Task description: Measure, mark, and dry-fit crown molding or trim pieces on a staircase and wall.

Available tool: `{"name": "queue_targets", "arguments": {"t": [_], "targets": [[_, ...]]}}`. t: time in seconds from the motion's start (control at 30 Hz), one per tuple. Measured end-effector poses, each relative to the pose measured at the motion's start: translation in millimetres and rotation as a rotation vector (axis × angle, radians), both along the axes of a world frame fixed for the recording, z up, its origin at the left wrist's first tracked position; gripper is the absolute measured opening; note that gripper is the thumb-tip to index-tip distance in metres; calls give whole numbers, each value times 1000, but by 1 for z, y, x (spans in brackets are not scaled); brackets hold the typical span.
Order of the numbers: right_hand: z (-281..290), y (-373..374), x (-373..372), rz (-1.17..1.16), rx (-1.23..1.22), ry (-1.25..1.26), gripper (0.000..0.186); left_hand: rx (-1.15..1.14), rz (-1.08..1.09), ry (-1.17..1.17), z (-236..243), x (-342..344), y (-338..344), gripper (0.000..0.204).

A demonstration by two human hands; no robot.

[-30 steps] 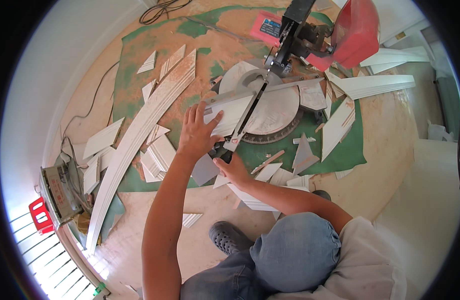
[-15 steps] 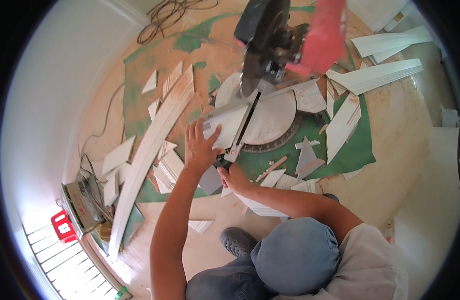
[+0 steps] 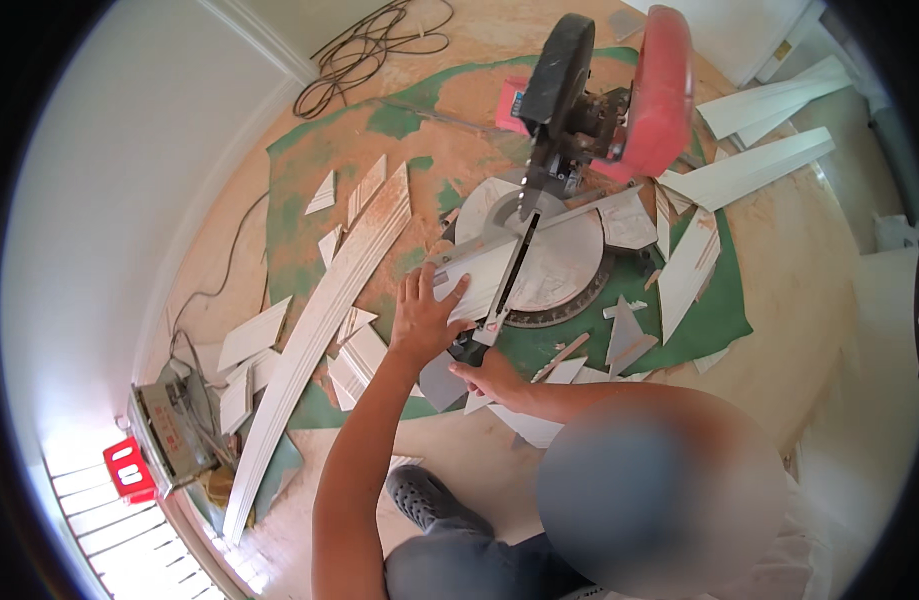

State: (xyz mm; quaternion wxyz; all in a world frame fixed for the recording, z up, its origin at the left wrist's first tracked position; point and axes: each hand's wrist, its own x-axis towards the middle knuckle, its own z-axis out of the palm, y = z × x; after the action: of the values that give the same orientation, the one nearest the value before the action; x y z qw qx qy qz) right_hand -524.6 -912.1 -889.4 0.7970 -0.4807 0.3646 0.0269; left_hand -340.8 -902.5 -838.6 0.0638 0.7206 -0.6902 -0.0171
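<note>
My left hand (image 3: 422,318) lies with its fingers spread over the near end of a white trim piece (image 3: 479,272). It holds the piece down on the round grey table (image 3: 569,262) of a miter saw. My right hand (image 3: 496,378) is closed around the black handle (image 3: 473,347) that sticks out at the front of that table. The red and black saw head (image 3: 604,105) stands raised behind the table, its blade guard above the cutting slot.
A green mat (image 3: 714,315) dusted with sawdust lies under the saw, and white offcuts are scattered around it. A long white moulding (image 3: 314,335) runs to the left. A coiled black cable (image 3: 364,50) is at the top, a small machine (image 3: 174,425) at the lower left, and my dark shoe (image 3: 429,497) below.
The view has swung, so the saw head now sits nearer the middle and looks larger. Both hands have kept their places on the trim piece and the handle.
</note>
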Motion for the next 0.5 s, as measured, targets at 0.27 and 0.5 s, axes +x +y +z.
{"name": "queue_targets", "arguments": {"t": [0.27, 0.5], "targets": [[-39, -14, -12, -225, 427, -183, 11, -127, -165, -14, -16, 7, -20, 76], [-31, -9, -9, -285, 172, 44, 24, -221, -117, 31, -33, 2, -15, 74]]}}
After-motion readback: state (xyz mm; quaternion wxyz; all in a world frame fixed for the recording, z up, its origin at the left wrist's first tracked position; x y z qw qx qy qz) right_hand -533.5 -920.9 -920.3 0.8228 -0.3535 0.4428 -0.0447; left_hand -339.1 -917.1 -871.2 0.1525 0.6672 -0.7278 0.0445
